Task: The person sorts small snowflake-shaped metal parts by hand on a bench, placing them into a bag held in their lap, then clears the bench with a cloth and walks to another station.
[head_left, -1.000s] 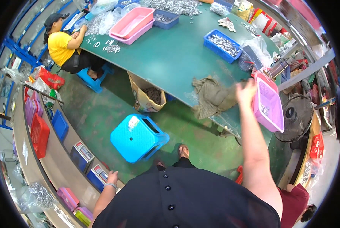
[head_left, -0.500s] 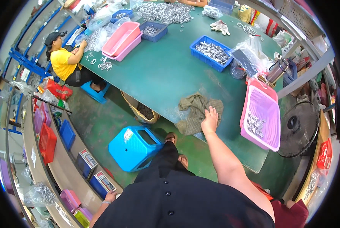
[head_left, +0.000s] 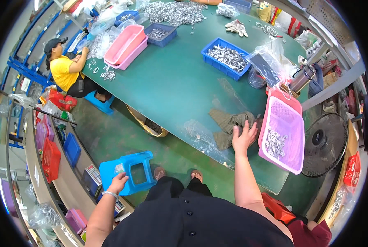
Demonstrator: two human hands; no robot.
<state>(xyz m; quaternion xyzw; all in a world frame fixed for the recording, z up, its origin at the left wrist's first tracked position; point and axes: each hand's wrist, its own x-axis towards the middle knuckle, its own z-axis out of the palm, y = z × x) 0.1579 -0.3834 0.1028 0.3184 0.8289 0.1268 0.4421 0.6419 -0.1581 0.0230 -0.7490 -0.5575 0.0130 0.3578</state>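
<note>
My right hand (head_left: 244, 139) rests with fingers spread at the edge of a crumpled olive-brown cloth (head_left: 225, 123) on the green table (head_left: 171, 90). The cloth is bunched against the pink and lilac baskets. Over on the left, my left hand (head_left: 119, 182), with a bracelet at the wrist, hangs over the blue plastic stool (head_left: 130, 164). Its fingers are loosely bent and apart, with nothing seen in them; whether they touch the stool I cannot tell. To the right of the cloth, the lilac basket (head_left: 293, 136) holds small silvery parts.
A blue crate (head_left: 221, 68) of metal parts stands farther back, near a steel flask (head_left: 302, 78). A person in a yellow shirt (head_left: 64, 71) sits at the table's left side. A black fan (head_left: 322, 140) stands right of the table, shelving (head_left: 75, 181) on the left.
My right hand has moved right across the table, and the cloth has gone with it, bunching up. My left hand has come from the shelf side to above the stool, which now stands turned.
</note>
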